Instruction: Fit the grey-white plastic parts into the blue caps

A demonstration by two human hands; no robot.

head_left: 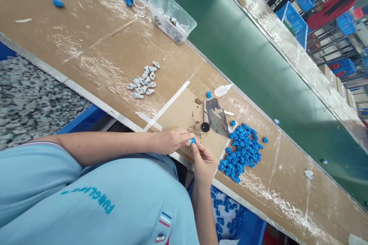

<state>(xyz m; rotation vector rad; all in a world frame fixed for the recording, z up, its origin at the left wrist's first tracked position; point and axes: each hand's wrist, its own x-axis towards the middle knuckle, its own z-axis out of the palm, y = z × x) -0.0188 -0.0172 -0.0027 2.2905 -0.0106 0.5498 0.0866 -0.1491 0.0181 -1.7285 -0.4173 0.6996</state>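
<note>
Between my fingertips, close to the table's near edge, is a small blue-and-white moulded piece (192, 141). My left hand (169, 140) pinches it from the left, and my right hand (205, 164) grips it from the right with thumb and fingers; the fingers partly cover it. Just beyond my hands stands a small jar with a black top (204, 127), beside a folded camouflage cloth (215, 118). A heap of blue moulded pieces (243, 151) lies to the right. Several loose whitish-grey pieces (143, 80) are spread at the left.
A clear plastic box (172, 19) with small items and a clear cup (140, 8) stand at the far edge, by the green belt (244, 46). A white squeeze bottle (222, 90) lies past the cloth. Bins of grey pieces (40, 99) and blue pieces (227, 210) sit below the near edge.
</note>
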